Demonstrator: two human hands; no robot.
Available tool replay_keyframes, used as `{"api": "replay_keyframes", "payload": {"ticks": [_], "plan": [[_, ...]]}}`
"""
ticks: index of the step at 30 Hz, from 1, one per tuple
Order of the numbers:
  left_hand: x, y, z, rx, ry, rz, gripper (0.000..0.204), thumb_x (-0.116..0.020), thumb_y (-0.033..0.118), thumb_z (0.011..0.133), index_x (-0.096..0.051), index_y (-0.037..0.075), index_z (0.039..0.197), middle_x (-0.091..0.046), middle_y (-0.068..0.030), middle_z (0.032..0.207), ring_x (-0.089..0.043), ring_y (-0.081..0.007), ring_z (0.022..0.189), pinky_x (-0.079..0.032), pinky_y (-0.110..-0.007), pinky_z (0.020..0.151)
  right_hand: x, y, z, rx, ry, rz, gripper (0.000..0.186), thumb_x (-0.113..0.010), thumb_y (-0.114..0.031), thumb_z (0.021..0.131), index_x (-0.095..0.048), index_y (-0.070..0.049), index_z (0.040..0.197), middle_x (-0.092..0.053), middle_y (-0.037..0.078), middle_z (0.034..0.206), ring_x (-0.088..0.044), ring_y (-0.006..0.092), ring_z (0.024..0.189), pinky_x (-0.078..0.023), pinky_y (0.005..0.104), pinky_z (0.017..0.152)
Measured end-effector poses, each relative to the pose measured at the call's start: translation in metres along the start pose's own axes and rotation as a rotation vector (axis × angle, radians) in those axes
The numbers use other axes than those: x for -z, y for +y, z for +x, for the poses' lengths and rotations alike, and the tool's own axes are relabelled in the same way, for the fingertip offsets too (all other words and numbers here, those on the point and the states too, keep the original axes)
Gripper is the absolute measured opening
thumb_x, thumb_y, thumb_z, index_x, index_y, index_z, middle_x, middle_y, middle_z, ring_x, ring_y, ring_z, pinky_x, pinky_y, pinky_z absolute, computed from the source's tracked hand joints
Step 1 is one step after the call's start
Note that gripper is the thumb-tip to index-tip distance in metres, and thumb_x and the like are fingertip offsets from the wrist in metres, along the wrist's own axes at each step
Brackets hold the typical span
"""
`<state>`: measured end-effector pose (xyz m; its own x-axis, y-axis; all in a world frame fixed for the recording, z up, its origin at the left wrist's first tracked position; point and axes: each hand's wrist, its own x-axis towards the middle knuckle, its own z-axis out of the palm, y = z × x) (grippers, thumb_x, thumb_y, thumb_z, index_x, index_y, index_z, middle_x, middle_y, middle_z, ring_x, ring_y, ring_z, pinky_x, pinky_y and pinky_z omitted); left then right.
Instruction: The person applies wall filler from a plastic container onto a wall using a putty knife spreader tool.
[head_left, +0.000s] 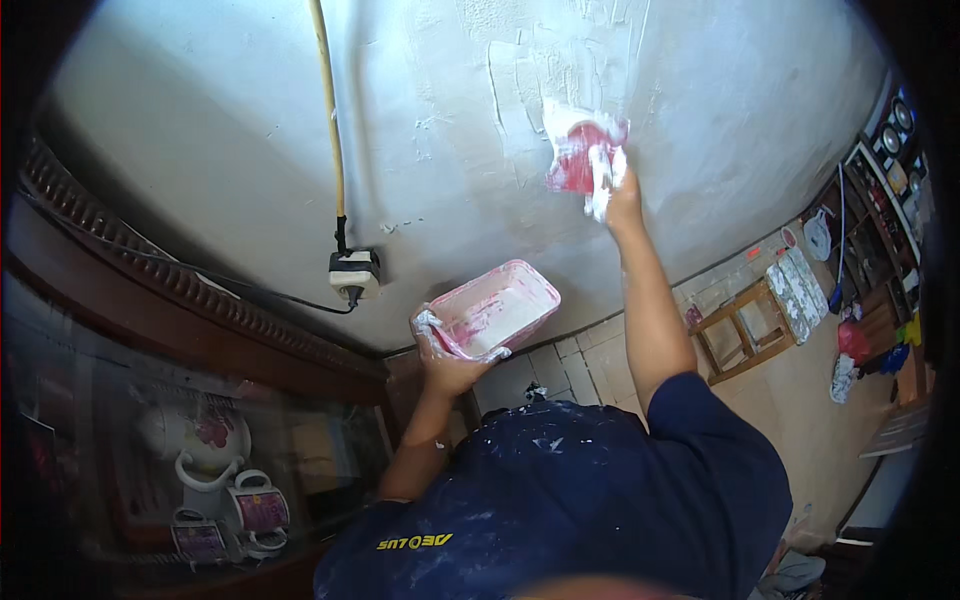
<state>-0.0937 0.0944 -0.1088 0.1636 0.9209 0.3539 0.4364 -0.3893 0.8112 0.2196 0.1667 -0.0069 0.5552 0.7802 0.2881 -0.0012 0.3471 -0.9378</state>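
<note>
My left hand [440, 365], smeared with white, grips the near left end of a pink rectangular tub [535, 285]. White paste coats the inside of the tub, with pink showing through in streaks. Higher and to the right, my right hand [624, 200] is closed around a red-pink flat spreader [574, 168] covered in the same paste, at the wall [440, 180]. Whether the blade touches the wall I cannot tell. Ridges and strokes of white paste [575, 65] mark the wall above and around the spreader. My right arm is stretched out.
A white and black socket box [355, 272] hangs below a yellowish conduit [328, 100] on the wall. To the left stands a dark wooden glass-fronted cabinet [300, 375] with mugs [258, 510]. A wooden frame [745, 330] and crowded shelves [870, 240] are at right.
</note>
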Motion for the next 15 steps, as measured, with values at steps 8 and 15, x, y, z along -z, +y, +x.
{"api": "replay_keyframes", "payload": {"ticks": [8,15], "plan": [[-0.011,-0.007,0.006,-0.064,0.041,-0.140,0.112,-0.095,0.031,0.046,-0.025,-0.002,0.127,-0.040,-0.0128,0.119,-0.048,-0.0239,0.110,-0.045,-0.038,0.093,-0.026,-0.009,0.038,0.286,0.159,-0.786,0.027,-0.065,-0.015,0.080,-0.060,0.002,0.100,-0.061,0.030,0.090,-0.057,0.0471,0.090,-0.046,0.0492,0.073],[0.018,-0.016,-0.009,-0.011,0.004,0.063,0.113,-0.095,0.031,0.046,-0.026,-0.003,0.128,-0.038,-0.0137,0.121,-0.046,-0.0254,0.112,-0.044,-0.038,0.094,-0.010,0.041,-0.023,0.002,-0.018,-0.241,0.035,-0.059,-0.019,0.091,-0.054,-0.002,0.121,-0.061,0.011,0.071,-0.061,0.0200,0.060,-0.047,0.0346,0.055]]}}
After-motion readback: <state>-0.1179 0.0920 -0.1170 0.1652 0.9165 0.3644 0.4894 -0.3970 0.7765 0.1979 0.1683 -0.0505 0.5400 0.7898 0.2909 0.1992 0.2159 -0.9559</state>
